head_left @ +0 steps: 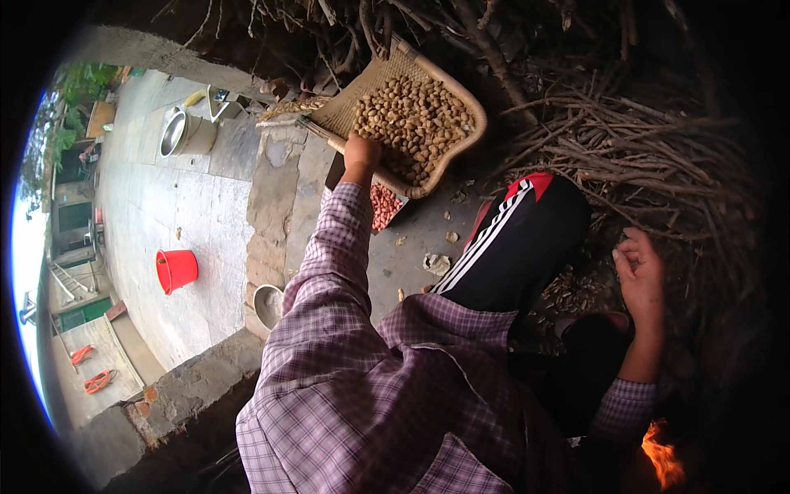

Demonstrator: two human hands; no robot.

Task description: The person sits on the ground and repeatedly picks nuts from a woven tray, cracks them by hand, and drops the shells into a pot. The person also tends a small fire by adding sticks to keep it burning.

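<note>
A woven scoop-shaped basket (pixel 336 114) full of peanuts in their shells (pixel 419 120) lies in front of me. My left hand (pixel 361 153) is at its near left edge, fingers at the peanuts. The fingertips are hidden, so whether they grip the rim or some nuts is unclear. Partly under the basket, a dark tray holds shelled pink-red peanuts (pixel 384 207). My right hand (pixel 639 265) hangs in the air right of my knee, fingers loosely bent and thumb apart, with nothing visible in it.
Piled sticks (pixel 617 142) fill the upper right. A fire (pixel 663 454) burns at lower right, below my right forearm. Empty shells (pixel 574 293) litter the ground by my foot. Left stand a metal bowl (pixel 268 305), a red bucket (pixel 178 270) and a pale bucket (pixel 199 134).
</note>
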